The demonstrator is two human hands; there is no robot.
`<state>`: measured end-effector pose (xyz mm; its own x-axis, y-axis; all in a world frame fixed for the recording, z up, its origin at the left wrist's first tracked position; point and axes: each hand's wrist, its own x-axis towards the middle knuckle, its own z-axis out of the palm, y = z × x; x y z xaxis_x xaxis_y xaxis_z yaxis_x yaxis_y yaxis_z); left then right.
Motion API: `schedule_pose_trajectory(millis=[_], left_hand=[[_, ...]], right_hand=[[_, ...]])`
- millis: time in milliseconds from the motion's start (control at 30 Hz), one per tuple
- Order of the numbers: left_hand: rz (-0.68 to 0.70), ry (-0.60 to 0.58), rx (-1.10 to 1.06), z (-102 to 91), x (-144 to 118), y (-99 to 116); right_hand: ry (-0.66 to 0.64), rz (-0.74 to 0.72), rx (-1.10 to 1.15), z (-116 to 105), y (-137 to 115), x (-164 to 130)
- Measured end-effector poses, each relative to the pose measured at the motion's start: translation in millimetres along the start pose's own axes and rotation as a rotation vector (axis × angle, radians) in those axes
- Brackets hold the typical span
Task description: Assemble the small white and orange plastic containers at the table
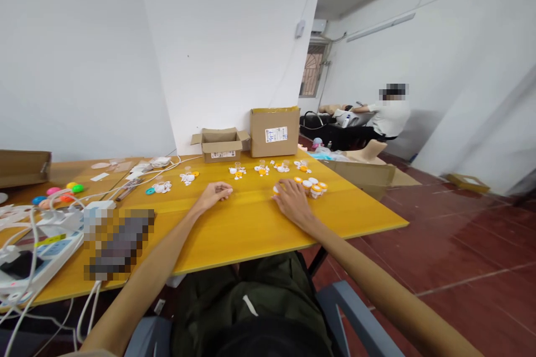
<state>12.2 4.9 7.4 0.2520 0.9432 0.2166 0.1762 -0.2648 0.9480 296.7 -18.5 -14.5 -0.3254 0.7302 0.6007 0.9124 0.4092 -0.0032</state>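
Observation:
My left hand (213,194) rests on the yellow table (251,223) with its fingers curled loosely; whether it holds a small part I cannot tell. My right hand (292,199) lies flat with fingers spread, its fingertips touching a cluster of small white and orange cups (312,185). Beyond the hands, several small piles of white and orange parts (237,170) lie in a row across the table.
Two cardboard boxes, one open (220,144) and one taller (274,131), stand at the far edge. Cables, a power strip (42,256) and coloured rings (62,194) crowd the left side. Another person (387,117) sits at a far desk. A flat carton (368,170) lies right.

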Motion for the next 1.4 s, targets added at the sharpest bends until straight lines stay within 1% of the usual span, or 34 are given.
schedule_pose_trajectory(millis=[133,200,300,433,600,667,733,800,900,1000,1133,1233,1400], left_hand=[[0.019,0.062,0.021,-2.2,2,-2],[0.028,0.108,0.054,-4.4,3,-4],[0.056,0.201,0.163,-9.2,7,-6],[0.072,0.345,0.475,-17.1,9,-9],[0.118,0.479,0.922,-27.1,1,-12],[0.054,0.52,1.038,-29.7,-2,-13],[-0.049,0.554,1.113,-31.0,-3,-14],[-0.133,0.568,1.16,-31.2,-3,-14],[-0.212,0.556,1.185,-31.5,2,-16],[-0.325,0.53,1.148,-34.1,9,-17],[-0.424,0.53,1.119,-39.7,18,-18],[-0.466,0.524,1.109,-43.6,23,-17],[-0.491,0.481,1.12,-48.4,27,-14]], right_hand=[[0.083,0.035,-0.114,-6,32,-21],[0.107,0.058,-0.177,-6,40,-27],[0.137,0.093,-0.263,-4,45,-31],[0.214,0.089,-0.309,0,44,-34],[0.283,0.03,-0.257,1,43,-36],[0.288,-0.003,-0.243,0,43,-36],[0.287,-0.029,-0.23,0,43,-36],[0.284,-0.049,-0.219,0,44,-36],[0.283,-0.069,-0.203,1,44,-36],[0.295,-0.08,-0.191,2,44,-36],[0.298,-0.093,-0.187,2,44,-35],[0.292,-0.105,-0.188,0,43,-35],[0.274,-0.112,-0.186,-1,43,-34]])
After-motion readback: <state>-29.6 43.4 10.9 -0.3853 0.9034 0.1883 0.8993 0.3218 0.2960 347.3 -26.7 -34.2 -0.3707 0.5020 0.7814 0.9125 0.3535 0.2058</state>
